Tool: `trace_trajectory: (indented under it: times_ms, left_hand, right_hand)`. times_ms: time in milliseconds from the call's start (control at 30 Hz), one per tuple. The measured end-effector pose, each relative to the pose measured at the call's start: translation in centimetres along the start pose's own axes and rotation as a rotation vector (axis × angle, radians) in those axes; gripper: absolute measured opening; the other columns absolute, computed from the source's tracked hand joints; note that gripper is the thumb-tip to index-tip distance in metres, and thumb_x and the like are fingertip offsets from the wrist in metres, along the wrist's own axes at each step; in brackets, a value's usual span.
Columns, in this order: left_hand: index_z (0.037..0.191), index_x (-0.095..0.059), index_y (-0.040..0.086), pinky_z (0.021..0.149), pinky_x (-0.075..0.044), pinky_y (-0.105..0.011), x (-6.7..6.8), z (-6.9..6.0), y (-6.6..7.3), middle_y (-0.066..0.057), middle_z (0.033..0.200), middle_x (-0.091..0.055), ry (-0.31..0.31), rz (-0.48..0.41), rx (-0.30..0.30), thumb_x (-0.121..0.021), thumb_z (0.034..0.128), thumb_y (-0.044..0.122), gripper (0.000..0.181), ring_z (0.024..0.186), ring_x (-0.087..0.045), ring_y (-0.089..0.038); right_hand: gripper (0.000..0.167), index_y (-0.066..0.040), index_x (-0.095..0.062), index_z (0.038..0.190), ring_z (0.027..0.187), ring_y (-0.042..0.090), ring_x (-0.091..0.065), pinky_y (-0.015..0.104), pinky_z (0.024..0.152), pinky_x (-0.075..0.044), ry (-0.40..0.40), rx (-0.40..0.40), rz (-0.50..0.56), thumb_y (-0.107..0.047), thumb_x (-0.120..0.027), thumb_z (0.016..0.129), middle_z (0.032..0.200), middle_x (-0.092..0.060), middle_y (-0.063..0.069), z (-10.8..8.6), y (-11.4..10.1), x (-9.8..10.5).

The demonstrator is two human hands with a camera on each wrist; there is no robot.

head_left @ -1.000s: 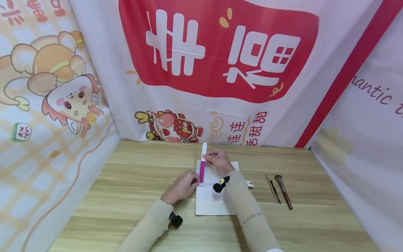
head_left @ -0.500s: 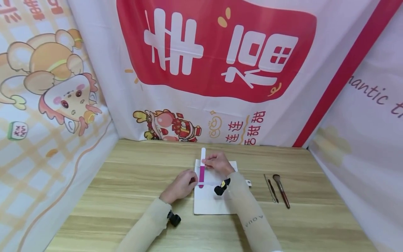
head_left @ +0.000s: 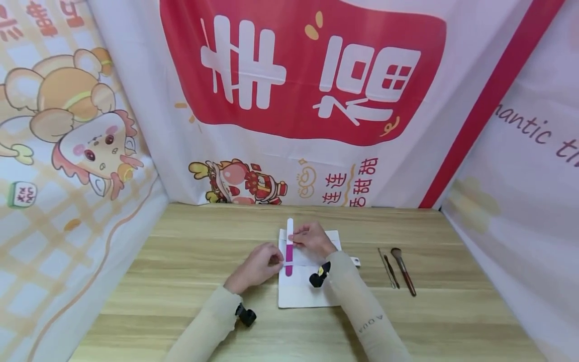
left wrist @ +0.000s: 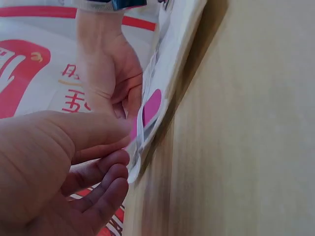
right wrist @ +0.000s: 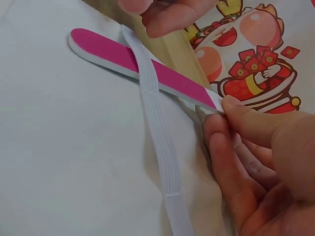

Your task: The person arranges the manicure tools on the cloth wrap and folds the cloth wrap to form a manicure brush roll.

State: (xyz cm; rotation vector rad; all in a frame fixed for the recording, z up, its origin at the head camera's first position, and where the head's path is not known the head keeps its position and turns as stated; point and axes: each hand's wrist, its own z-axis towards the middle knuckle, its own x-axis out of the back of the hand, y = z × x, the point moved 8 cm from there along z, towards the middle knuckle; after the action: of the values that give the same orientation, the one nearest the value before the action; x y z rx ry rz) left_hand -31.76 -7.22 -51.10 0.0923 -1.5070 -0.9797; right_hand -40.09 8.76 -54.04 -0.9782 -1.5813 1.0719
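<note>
leftward, holds left hand (head_left: 257,266) loosely curled just beside the end of a white elastic band (right wrist: 160,132), with thumb and fingertips slightly apart and gripping nothing; has a magenta-and-white nail file (head_left: 289,251) under that band, along the left side of a white case (head_left: 309,291); with right hand (head_left: 315,239), pinches the file's white part between thumb and fingertips.

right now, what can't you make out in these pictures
Head: lower right of the case, behind the right sleeve.
Head: tips of the thin tools, too small.
Left wrist: white end of the file, behind the left hand.
Right wrist: most of the left hand, cut off by the top edge.
Right wrist: the bit of file under the band.
</note>
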Motion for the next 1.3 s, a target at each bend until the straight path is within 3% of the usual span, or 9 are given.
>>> trace_trajectory:
  times_ms: [133, 300, 467, 600, 767, 933, 1300]
  left_hand:
    - [0.099, -0.076, 0.007, 0.082, -0.055, -0.028, -0.2, -1.3, 1.0, -0.003, 0.098, -0.068, -0.070, 0.001, -0.048, -0.077, 0.0944, 0.008, 0.005, 0.090, -0.061, -0.014]
    - [0.100, -0.076, 0.007, 0.082, -0.053, -0.025, -1.3, -2.6, 2.2, -0.003, 0.099, -0.068, -0.164, 0.020, -0.119, -0.074, 0.0942, 0.006, 0.006, 0.089, -0.059, -0.012]
    - [0.099, -0.077, 0.007, 0.080, -0.052, -0.023, -1.6, -3.1, 2.9, -0.003, 0.098, -0.068, -0.192, 0.034, -0.144, -0.074, 0.0941, 0.005, 0.006, 0.086, -0.058, -0.012]
    - [0.099, -0.078, 0.008, 0.080, -0.051, -0.022, -1.5, -3.2, 3.2, -0.002, 0.098, -0.069, -0.203, 0.041, -0.148, -0.074, 0.0944, 0.006, 0.007, 0.086, -0.059, -0.011]
    - [0.097, -0.078, 0.009, 0.080, -0.049, -0.022, -1.6, -3.4, 3.2, -0.001, 0.097, -0.067, -0.208, 0.042, -0.146, -0.074, 0.0964, 0.008, 0.004, 0.086, -0.057, -0.010]
    - [0.092, -0.075, 0.010, 0.079, -0.049, -0.022, -1.7, -3.3, 3.3, -0.001, 0.093, -0.066, -0.182, 0.047, -0.174, -0.075, 0.0953, 0.006, 0.005, 0.084, -0.056, -0.010]
    - [0.092, -0.072, 0.013, 0.083, -0.050, -0.024, -2.1, -3.2, 2.5, 0.004, 0.093, -0.065, -0.190, 0.010, -0.120, -0.076, 0.0960, 0.007, 0.008, 0.087, -0.055, -0.007]
  right_hand:
    - [0.017, 0.000, -0.072, 0.101, 0.076, 0.014, -0.069, 0.023, 0.069, -0.058, 0.011, 0.007, -0.065, -0.007, -0.083, 0.090, 0.087, -0.076, 0.008, 0.0, -0.4, -0.3]
    - [0.015, -0.004, -0.073, 0.094, 0.076, 0.014, -0.067, 0.024, 0.068, -0.054, 0.042, 0.089, -0.342, -0.009, -0.085, 0.087, 0.085, -0.075, 0.006, 0.6, -2.2, 0.0]
    - [0.025, -0.002, -0.074, 0.114, 0.098, 0.021, -0.070, 0.035, 0.090, -0.059, 0.018, 0.155, -0.483, -0.010, -0.081, 0.091, 0.107, -0.076, 0.010, 1.9, -3.4, 0.2]
    - [0.041, 0.001, -0.067, 0.133, 0.118, 0.029, -0.069, 0.044, 0.106, -0.055, -0.028, 0.180, -0.511, -0.008, -0.077, 0.095, 0.126, -0.074, 0.015, 2.8, -3.5, 0.1]
    - [0.043, 0.001, -0.064, 0.140, 0.125, 0.031, -0.069, 0.045, 0.110, -0.053, -0.078, 0.210, -0.527, -0.004, -0.072, 0.098, 0.133, -0.072, 0.017, 3.2, -3.3, -0.4]
    - [0.037, 0.000, -0.067, 0.136, 0.123, 0.029, -0.069, 0.044, 0.110, -0.054, -0.095, 0.240, -0.509, -0.002, -0.070, 0.099, 0.132, -0.073, 0.015, 3.0, -3.1, -0.2]
    - [0.023, 0.000, -0.075, 0.117, 0.107, 0.026, -0.074, 0.041, 0.099, -0.059, -0.112, 0.362, -0.525, 0.002, -0.073, 0.095, 0.114, -0.078, 0.014, 2.8, -3.0, -0.5]
